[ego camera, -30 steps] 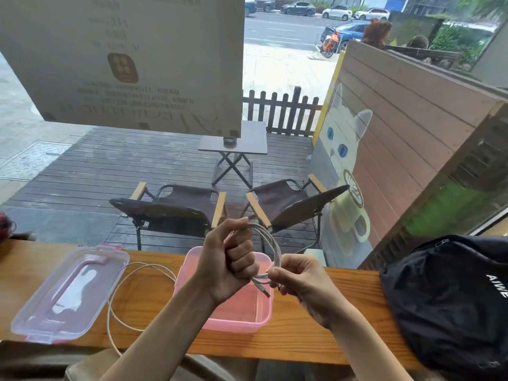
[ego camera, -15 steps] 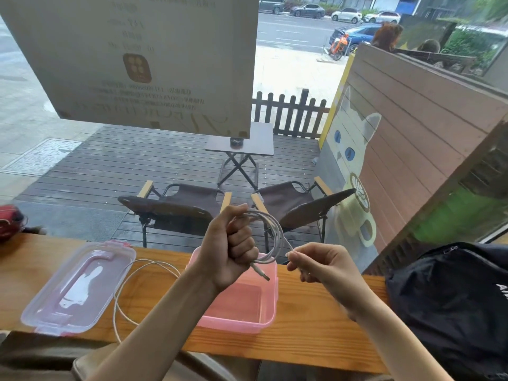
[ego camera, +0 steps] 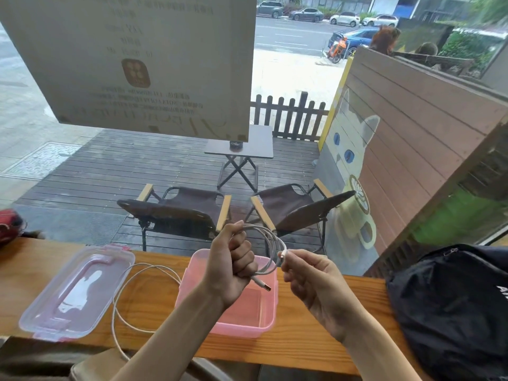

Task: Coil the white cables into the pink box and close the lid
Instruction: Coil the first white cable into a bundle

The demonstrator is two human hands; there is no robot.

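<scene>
My left hand (ego camera: 233, 266) stays fisted around the coiled white cable (ego camera: 270, 243); my right hand (ego camera: 310, 279) has now pinched its free end at three o'clock, above the pink box (ego camera: 264, 323). Coil nearly finished.

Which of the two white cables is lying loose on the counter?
The single-loop cable between lid and pink box; the other cable is coiled in both hands.
</scene>
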